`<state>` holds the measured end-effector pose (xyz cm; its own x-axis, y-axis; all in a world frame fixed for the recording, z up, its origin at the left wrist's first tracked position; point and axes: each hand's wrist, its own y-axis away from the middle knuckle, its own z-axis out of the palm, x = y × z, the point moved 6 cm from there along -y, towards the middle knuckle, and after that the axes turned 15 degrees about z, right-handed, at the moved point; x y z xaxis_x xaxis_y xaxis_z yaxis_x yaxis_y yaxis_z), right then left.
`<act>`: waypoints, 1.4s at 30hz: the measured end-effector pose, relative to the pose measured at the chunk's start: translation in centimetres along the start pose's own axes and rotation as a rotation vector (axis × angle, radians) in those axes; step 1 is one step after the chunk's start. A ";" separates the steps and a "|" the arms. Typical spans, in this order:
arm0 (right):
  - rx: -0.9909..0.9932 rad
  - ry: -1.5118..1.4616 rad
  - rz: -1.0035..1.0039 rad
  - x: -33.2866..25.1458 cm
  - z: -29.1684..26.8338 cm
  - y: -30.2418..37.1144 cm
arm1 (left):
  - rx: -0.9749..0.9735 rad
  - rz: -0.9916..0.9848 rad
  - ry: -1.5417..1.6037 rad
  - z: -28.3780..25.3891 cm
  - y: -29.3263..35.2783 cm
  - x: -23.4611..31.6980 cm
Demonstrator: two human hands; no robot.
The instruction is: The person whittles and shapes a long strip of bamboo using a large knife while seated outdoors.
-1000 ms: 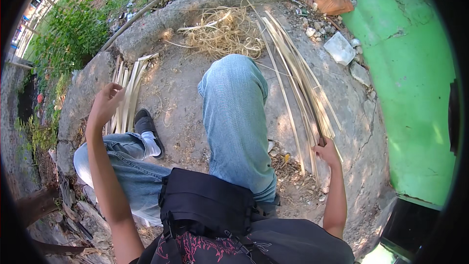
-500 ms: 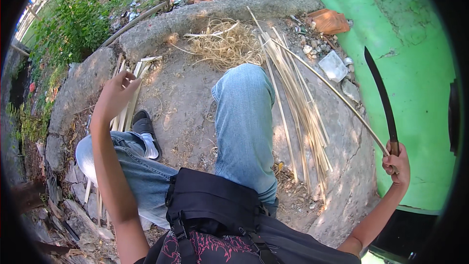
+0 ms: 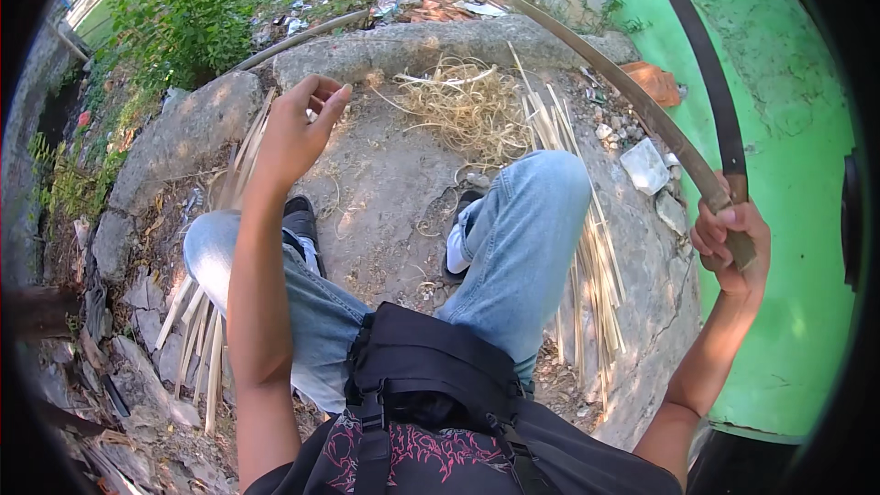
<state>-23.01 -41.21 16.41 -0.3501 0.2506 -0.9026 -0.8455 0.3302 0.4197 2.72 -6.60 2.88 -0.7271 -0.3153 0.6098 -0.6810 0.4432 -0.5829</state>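
On the right, my right hand point(image 3: 733, 238) is closed around the handle of a machete point(image 3: 710, 73) and one end of a long bamboo strip point(image 3: 623, 82). The dark curved blade points up and away, while the strip slants off to the far left. My left hand point(image 3: 307, 119) is raised over the ground above my left shoe, fingers loosely bent and apart, with nothing in it. Below and beside it, split bamboo strips point(image 3: 206, 339) lie partly hidden under my left leg and forearm. More bamboo strips point(image 3: 600, 312) lie beside my right knee, which covers part of them.
A heap of curly bamboo shavings point(image 3: 463, 115) lies ahead against a rough concrete ledge point(image 3: 367, 57). To the right stands a green wall point(image 3: 779, 330), with a clear plastic container point(image 3: 645, 166), stones and an orange object point(image 3: 655, 82) near its base. A leafy bush point(image 3: 183, 27) grows far left.
My right knee has swung right, over the strips there. The bamboo strip's far end has swung up and away. My left hand is farther right and higher; my right hand is slightly higher.
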 end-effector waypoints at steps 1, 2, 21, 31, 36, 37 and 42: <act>-0.067 -0.085 0.048 -0.2 2.4 -1.2 | 0.011 0.001 -0.014 -0.2 0.1 0.2; -0.133 -0.110 0.089 -0.1 4.3 -2.7 | 0.047 -0.001 0.014 -0.3 0.1 0.4; -0.550 -0.262 0.315 3.0 22.4 -5.3 | 0.089 0.446 -0.229 2.4 -0.8 5.0; -0.025 0.516 -0.324 4.1 16.8 -10.9 | 0.501 0.152 0.343 -3.2 -0.3 0.6; 0.225 0.783 -0.265 11.2 13.3 -17.0 | 0.787 0.220 0.464 -4.7 1.1 -0.2; 0.221 0.699 -0.179 13.3 13.0 -17.6 | 0.777 0.217 0.455 -4.6 1.1 -0.3; 0.234 0.548 0.066 22.9 11.4 -21.5 | 0.984 0.211 0.381 -5.1 2.5 -0.5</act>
<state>-8.24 -32.22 -12.22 -0.6087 -0.2073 -0.7658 -0.7250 0.5375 0.4307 1.81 -1.04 3.91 -0.8790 0.0465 0.4745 -0.4394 -0.4654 -0.7684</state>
